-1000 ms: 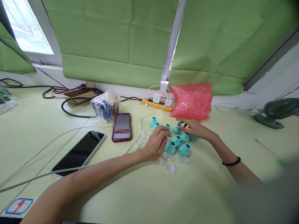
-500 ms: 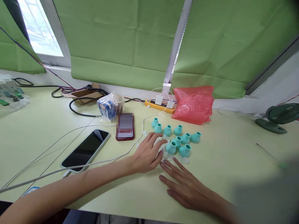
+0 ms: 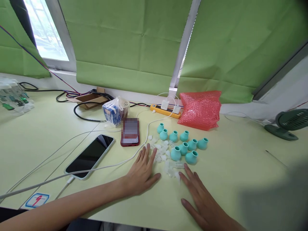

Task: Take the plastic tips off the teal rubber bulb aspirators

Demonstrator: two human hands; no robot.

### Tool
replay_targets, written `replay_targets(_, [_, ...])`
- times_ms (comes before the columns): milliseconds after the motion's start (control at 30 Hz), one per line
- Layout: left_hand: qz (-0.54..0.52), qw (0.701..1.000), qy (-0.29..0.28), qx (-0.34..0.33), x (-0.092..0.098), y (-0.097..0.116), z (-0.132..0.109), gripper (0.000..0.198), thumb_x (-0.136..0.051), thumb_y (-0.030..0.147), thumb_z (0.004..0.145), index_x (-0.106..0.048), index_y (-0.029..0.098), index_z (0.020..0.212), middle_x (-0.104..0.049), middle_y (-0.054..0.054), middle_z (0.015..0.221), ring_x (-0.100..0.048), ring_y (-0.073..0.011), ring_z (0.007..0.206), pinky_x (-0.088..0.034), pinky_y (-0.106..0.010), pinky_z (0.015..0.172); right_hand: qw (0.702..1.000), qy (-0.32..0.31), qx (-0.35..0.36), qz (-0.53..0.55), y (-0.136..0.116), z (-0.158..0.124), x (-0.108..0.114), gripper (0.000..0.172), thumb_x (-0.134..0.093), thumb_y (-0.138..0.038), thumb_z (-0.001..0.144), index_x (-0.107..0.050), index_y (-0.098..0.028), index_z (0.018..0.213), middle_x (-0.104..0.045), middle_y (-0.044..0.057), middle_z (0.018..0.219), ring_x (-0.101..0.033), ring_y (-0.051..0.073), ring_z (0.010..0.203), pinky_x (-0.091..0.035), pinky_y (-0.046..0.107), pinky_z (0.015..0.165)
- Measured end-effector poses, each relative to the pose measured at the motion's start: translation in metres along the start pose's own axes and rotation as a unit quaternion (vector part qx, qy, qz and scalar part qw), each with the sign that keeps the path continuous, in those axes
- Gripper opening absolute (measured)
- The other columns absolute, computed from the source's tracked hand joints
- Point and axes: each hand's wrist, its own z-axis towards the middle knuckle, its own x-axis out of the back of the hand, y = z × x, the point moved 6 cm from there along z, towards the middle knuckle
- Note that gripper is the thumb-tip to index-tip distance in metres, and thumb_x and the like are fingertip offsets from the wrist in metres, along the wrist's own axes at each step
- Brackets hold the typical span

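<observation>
My left hand [image 3: 143, 173] lies flat on the table, fingers spread, its fingertips at the left edge of a scatter of small translucent white plastic pieces [image 3: 163, 151]. Opposite it, my right hand [image 3: 201, 192] is spread open too, with its fingertips beside a nearer cluster of clear pieces [image 3: 172, 167]. Neither hand holds anything. Just beyond the pieces stand several small turquoise flask-shaped parts [image 3: 175, 154] with open round necks, mostly upright. The closest of these to my right fingers is a turquoise flask [image 3: 191, 157] at the front right.
A black-screened phone [image 3: 90, 156] and a red-cased phone [image 3: 130, 132] lie left, with a white cable [image 3: 115, 165] crossing the table. Behind are a bagged blue box [image 3: 113, 113], a yellow power strip [image 3: 165, 111] and a red bubble-wrap pouch [image 3: 201, 110]. A green fan [image 3: 288, 123] stands right.
My left hand has drawn back to the left from the turquoise flasks, uncovering the white pieces. My right hand has shifted right and toward me, its fingers spreading wider.
</observation>
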Motion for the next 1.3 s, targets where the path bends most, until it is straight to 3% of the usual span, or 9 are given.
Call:
replay_targets(133, [-0.036,0.999,0.006,-0.021,0.002,0.002,0.010,0.082,-0.046,0.050,0.076,-0.001,0.012,0.133,0.005,-0.021,0.139,0.006,-0.0347,0.126,-0.017,-0.056,0.098,1.000,-0.013,0.014,0.016,-0.008,0.008,0.000,0.060,-0.038,-0.030,0.084,-0.013,-0.008,0.134,-0.009,0.018,0.139,-0.013,0.031,0.126,-0.033,0.049,0.094])
replay_targets(300, [-0.049,0.999,0.009,-0.018,-0.002,-0.002,0.023,0.107,-0.052,0.070,0.056,-0.008,0.011,0.133,0.007,-0.023,0.138,0.011,-0.0410,0.123,-0.014,-0.061,0.095,0.999,-0.014,0.026,0.023,-0.015,0.018,-0.001,0.057,-0.037,-0.028,0.084,-0.016,-0.006,0.133,-0.009,0.019,0.139,-0.010,0.030,0.127,-0.032,0.047,0.095])
replay_targets(500, [-0.042,0.997,0.025,-0.067,-0.006,0.002,0.041,0.107,-0.054,0.070,0.053,-0.012,0.011,0.133,-0.003,-0.021,0.138,0.005,-0.0388,0.125,-0.009,-0.059,0.097,0.999,0.034,0.032,0.012,-0.021,0.031,0.002,0.055,-0.040,-0.032,0.082,-0.028,-0.006,0.129,-0.018,0.021,0.137,-0.015,0.033,0.126,-0.030,0.052,0.093])
replay_targets(600, [-0.043,0.997,0.037,-0.050,-0.002,0.001,0.044,0.098,-0.052,0.069,0.057,-0.016,0.018,0.132,-0.008,-0.017,0.139,-0.001,-0.0414,0.124,-0.008,-0.064,0.093,0.992,0.119,0.037,-0.020,-0.017,0.040,0.014,0.044,-0.045,-0.030,0.078,-0.046,-0.010,0.117,-0.041,0.018,0.126,-0.033,0.034,0.118,-0.026,0.059,0.091])
replay_targets(700, [-0.036,0.995,0.064,-0.061,0.007,0.005,0.047,0.068,-0.042,0.059,0.074,-0.024,0.022,0.129,-0.015,-0.011,0.139,-0.009,-0.0375,0.124,-0.009,-0.064,0.093,0.977,0.206,0.028,-0.047,-0.003,0.056,0.032,0.032,-0.048,-0.025,0.077,-0.054,-0.016,0.107,-0.051,0.013,0.117,-0.047,0.030,0.104,-0.035,0.051,0.085])
replay_targets(833, [-0.011,0.990,0.090,-0.104,0.012,0.012,0.054,0.040,-0.035,0.034,0.084,-0.035,0.018,0.121,-0.034,-0.009,0.131,-0.023,-0.0290,0.121,-0.021,-0.053,0.096,0.984,0.168,-0.008,-0.065,0.025,0.083,0.038,0.037,-0.049,-0.032,0.078,-0.051,-0.016,0.110,-0.056,0.014,0.110,-0.049,0.029,0.093,-0.036,0.046,0.075])
replay_targets(1000, [0.020,0.980,0.100,-0.171,0.008,0.022,0.063,0.032,-0.035,0.020,0.083,-0.041,0.010,0.113,-0.047,-0.012,0.118,-0.035,-0.0244,0.114,-0.031,-0.040,0.094,0.994,0.096,0.051,-0.033,0.041,0.089,0.026,0.024,-0.049,-0.028,0.079,-0.055,-0.015,0.100,-0.060,0.011,0.098,-0.052,0.026,0.089,-0.036,0.043,0.073])
replay_targets(1133, [0.047,0.970,0.076,-0.226,0.002,0.032,0.073,0.028,-0.035,0.020,0.083,-0.043,0.009,0.108,-0.047,-0.015,0.116,-0.041,-0.0246,0.110,-0.034,-0.037,0.090,0.984,0.150,0.092,0.028,0.046,0.076,0.035,0.022,-0.053,-0.025,0.077,-0.055,-0.017,0.097,-0.061,0.009,0.092,-0.054,0.023,0.085,-0.041,0.039,0.072])
replay_targets(1300, [0.062,0.968,0.069,-0.233,0.000,0.041,0.086,0.028,-0.036,0.024,0.084,-0.041,0.011,0.109,-0.050,-0.013,0.107,-0.047,-0.0247,0.100,-0.037,-0.038,0.083,0.957,0.261,0.094,0.079,0.061,0.072,0.079,0.022,-0.061,-0.023,0.072,-0.056,-0.018,0.093,-0.061,0.008,0.087,-0.055,0.019,0.078,-0.046,0.034,0.070])
